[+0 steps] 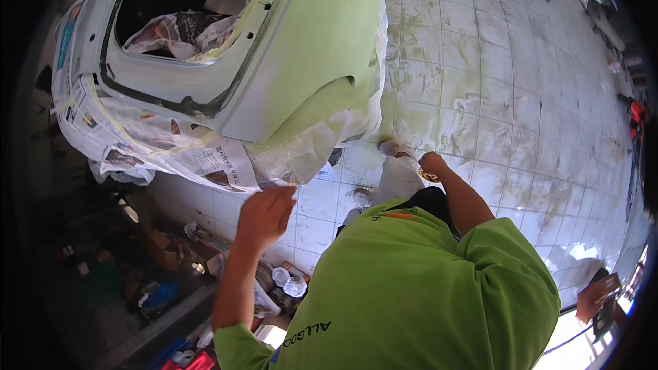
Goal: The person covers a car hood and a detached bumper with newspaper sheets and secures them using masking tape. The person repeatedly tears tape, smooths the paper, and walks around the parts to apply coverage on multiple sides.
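Observation:
In front of me stands a car body with pale green paint on its side, its lower part wrapped in newspaper. My left hand is raised at the near lower edge of this paper, fingers curled together; what they pinch, if anything, I cannot make out. My right hand is closed beside my right leg, apart from the car. Just under its fingers shows part of a yellow tape roll, mostly hidden by the hand.
Crumpled newspaper fills part of the car's window opening. The tiled floor carries greenish dust and smudges. At lower left lies clutter, with a blue bundle and foil-like silver lumps. A red object stands at the far right.

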`<state>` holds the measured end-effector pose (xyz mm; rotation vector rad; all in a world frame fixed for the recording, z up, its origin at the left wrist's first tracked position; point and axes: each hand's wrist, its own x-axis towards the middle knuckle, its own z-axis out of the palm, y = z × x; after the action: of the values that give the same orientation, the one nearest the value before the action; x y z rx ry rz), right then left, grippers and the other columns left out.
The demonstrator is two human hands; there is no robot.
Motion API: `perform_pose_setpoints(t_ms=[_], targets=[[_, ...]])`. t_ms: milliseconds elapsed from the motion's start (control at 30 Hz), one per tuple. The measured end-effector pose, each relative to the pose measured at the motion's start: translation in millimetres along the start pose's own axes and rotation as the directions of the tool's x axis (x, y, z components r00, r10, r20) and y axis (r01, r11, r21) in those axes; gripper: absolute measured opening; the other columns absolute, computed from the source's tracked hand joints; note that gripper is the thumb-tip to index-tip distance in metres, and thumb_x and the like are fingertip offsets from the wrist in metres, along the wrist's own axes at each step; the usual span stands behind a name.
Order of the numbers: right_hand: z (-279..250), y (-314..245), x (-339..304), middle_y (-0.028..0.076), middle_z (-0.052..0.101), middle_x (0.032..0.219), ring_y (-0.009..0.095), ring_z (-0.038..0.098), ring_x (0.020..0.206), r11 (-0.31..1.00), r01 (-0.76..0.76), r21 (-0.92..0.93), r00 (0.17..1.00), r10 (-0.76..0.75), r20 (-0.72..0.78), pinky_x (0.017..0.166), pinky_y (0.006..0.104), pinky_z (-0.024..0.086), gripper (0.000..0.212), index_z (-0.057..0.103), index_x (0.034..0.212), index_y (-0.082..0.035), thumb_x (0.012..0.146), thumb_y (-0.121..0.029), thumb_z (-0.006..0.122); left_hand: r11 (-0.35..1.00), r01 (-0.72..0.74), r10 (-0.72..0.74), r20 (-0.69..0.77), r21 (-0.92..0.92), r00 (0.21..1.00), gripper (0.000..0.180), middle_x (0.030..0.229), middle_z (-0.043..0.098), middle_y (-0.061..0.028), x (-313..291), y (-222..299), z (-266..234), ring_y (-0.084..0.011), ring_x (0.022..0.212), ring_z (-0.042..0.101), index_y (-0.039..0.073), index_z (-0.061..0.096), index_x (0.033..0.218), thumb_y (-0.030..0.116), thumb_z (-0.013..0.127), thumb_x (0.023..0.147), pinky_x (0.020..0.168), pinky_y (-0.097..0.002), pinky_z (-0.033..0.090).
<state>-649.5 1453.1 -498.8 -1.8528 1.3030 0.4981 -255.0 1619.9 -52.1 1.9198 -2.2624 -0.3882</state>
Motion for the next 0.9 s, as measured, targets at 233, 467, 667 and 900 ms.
perform_pose_setpoints(t_ms=[233,467,667,900], targets=[[162.6,102.5,-115.5,0.017,0.072,0.084,0.035,0.073,0.073,0.984,0.007,-0.177,0.994,-0.026,-0.103,0.074,0.0458,0.061,0.031,0.072,0.086,-0.002,0.097,-0.018,0.049,0.627,-0.551,0.339,0.444,0.551,0.829,0.074,0.163,0.038,-0.0068,186.8,-54.0,-22.3,-0.0233,0.153,0.029,0.008,0.044,0.152,0.053,0.058,0.095,0.126,-0.0526,0.018],[252.5,114.1,-199.0,0.02,0.075,0.087,0.034,0.073,0.067,0.69,-0.452,0.565,0.834,0.551,-0.006,0.065,0.0435,0.063,0.031,0.073,0.091,-0.002,0.093,-0.028,0.056,0.303,-0.723,0.165,0.714,0.621,0.681,0.088,0.168,0.028,-0.0037,291.7,-37.6,39.6,-0.0199,0.157,0.019,0.008,0.034,0.159,0.071,0.038,0.097,0.128,-0.0566,0.006],[218.4,70.2,-195.1,0.024,0.074,0.098,0.04,0.072,0.09,0.249,-0.534,0.808,0.708,0.655,0.266,0.084,0.0494,0.058,0.036,0.073,0.089,0.0,0.092,-0.03,0.054,0.228,-0.805,0.051,0.819,0.547,0.571,0.088,0.17,0.025,-0.0028,338.8,-31.4,90.9,-0.0179,0.158,0.015,0.011,0.03,0.161,0.074,0.026,0.099,0.128,-0.0551,0.003],[172.2,87.4,-133.9,0.026,0.072,0.098,0.046,0.069,0.095,0.364,-0.365,0.857,0.75,0.66,0.039,0.091,0.0529,0.053,0.04,0.075,0.097,-0.004,0.093,-0.037,0.052,0.272,-0.839,0.072,0.86,0.471,0.506,0.087,0.169,0.027,-0.003,342.7,-23.5,62.8,-0.0189,0.157,0.018,0.009,0.031,0.16,0.071,0.033,0.099,0.128,-0.0547,0.006]])
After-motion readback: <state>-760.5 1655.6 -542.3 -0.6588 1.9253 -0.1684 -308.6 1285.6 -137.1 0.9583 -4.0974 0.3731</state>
